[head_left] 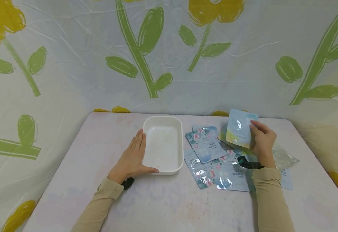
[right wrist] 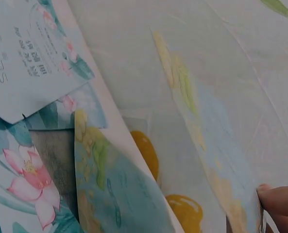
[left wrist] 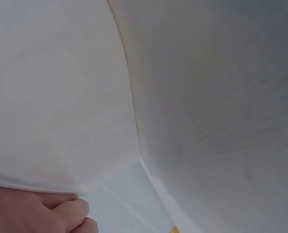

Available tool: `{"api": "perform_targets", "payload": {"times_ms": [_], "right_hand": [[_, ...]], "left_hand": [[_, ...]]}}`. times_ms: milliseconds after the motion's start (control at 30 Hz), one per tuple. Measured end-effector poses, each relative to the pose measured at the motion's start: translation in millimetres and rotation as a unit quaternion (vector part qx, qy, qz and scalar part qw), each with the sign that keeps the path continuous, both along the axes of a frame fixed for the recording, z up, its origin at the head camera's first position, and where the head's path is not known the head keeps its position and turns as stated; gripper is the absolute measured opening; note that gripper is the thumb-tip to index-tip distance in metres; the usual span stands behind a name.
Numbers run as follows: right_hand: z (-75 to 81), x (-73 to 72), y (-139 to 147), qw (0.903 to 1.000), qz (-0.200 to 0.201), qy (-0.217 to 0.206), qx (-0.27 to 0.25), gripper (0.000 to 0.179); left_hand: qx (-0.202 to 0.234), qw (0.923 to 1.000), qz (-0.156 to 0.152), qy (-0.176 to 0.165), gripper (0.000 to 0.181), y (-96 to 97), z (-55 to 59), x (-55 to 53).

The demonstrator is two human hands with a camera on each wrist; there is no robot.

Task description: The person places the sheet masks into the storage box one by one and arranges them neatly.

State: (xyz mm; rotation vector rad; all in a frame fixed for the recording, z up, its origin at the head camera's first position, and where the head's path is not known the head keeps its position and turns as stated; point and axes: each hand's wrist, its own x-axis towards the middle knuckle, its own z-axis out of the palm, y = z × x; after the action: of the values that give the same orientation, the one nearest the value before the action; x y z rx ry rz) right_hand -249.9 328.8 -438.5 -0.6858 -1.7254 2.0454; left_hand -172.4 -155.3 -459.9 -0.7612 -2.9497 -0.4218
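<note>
My left hand [head_left: 129, 161] rests along the left side of a white plastic tray [head_left: 163, 145], fingers straight and thumb spread along its near edge. From the left wrist view, the fingers [left wrist: 42, 213] lie along the tray's wall [left wrist: 56, 107], which fills much of the picture. On the right, my right hand [head_left: 264, 140] pinches a light blue and yellow facial mask packet [head_left: 239, 127] by its right edge, raised above a loose pile. In the right wrist view that packet [right wrist: 207, 141] is seen nearly edge-on, with a fingertip on it.
Several blue mask packets with pink flowers [head_left: 205, 145] overlap right of the tray. Another yellow-and-blue packet [right wrist: 114, 184] lies among them. Beside the right wrist is a clear plastic bag [head_left: 283, 156]. A flower-printed cloth [head_left: 99, 38] hangs behind the table [head_left: 163, 206].
</note>
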Motion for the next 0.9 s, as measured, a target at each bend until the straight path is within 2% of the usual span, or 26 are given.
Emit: {"api": "perform_targets", "payload": {"times_ms": [100, 200, 400, 500, 700, 900], "right_hand": [[4.2, 2.9, -3, 0.9995, 0.03, -0.004, -0.001, 0.031], [10.0, 5.8, -8, 0.9982, 0.056, 0.012, -0.016, 0.035], [24.3, 9.7, -25, 0.9911, 0.084, 0.088, -0.052, 0.03], [30.1, 11.2, -35, 0.9883, 0.095, 0.109, -0.048, 0.028], [38.7, 17.3, -50, 0.975, 0.153, 0.147, -0.067, 0.031], [44.9, 22.9, -65, 0.959, 0.206, 0.183, -0.064, 0.036]], "left_hand": [[0.001, 1.0, 0.002, -0.009, 0.144, -0.2, -0.4, -0.1], [0.007, 0.9998, 0.002, -0.018, 0.144, -0.5, -0.5, 0.2], [0.024, 0.9993, -0.002, -0.029, 0.143, -0.5, -0.4, 0.6], [0.026, 0.9992, -0.003, -0.03, 0.143, -0.7, -0.4, 0.4], [0.03, 0.9989, -0.001, -0.036, 0.144, -0.7, -0.3, 0.1], [0.033, 0.9988, -0.002, -0.035, 0.144, -0.5, 0.5, 0.2]]}}
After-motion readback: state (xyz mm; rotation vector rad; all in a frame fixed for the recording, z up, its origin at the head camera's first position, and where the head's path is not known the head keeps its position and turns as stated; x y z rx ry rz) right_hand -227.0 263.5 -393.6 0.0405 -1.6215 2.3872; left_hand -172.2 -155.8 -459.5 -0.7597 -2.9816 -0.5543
